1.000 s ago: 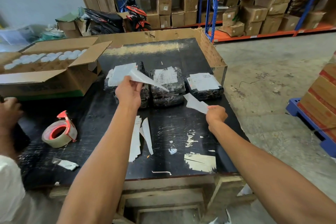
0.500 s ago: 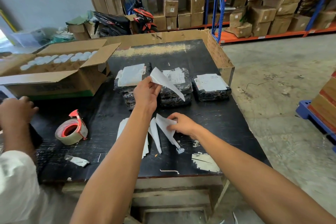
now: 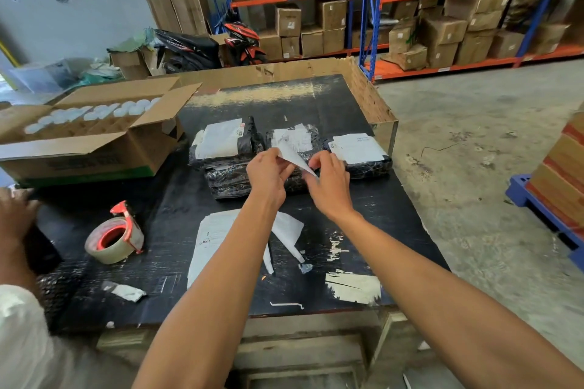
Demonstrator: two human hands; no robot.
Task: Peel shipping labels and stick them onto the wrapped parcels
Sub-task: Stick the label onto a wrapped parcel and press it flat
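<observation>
Several black-wrapped parcels lie in a row on the black table (image 3: 392,211): a left parcel (image 3: 221,148), a middle parcel (image 3: 297,139) and a right parcel (image 3: 360,151), each with a white label on top. Another dark parcel (image 3: 227,181) lies in front of the left one. My left hand (image 3: 268,174) and my right hand (image 3: 328,177) both pinch one white shipping label (image 3: 292,153), held over the middle parcel. Loose label sheets (image 3: 211,240) and backing scraps (image 3: 289,230) lie on the table under my forearms.
A tape dispenser (image 3: 115,237) sits at the left. An open carton (image 3: 94,139) of white-lidded items stands at the far left. Another person's hand (image 3: 15,215) rests at the left edge. A cardboard wall (image 3: 369,95) borders the table's back and right. Shelving lines the background.
My right hand dropped a backing piece onto the table near the loose sheets, then rose to join my left hand on the label above the middle parcel.
</observation>
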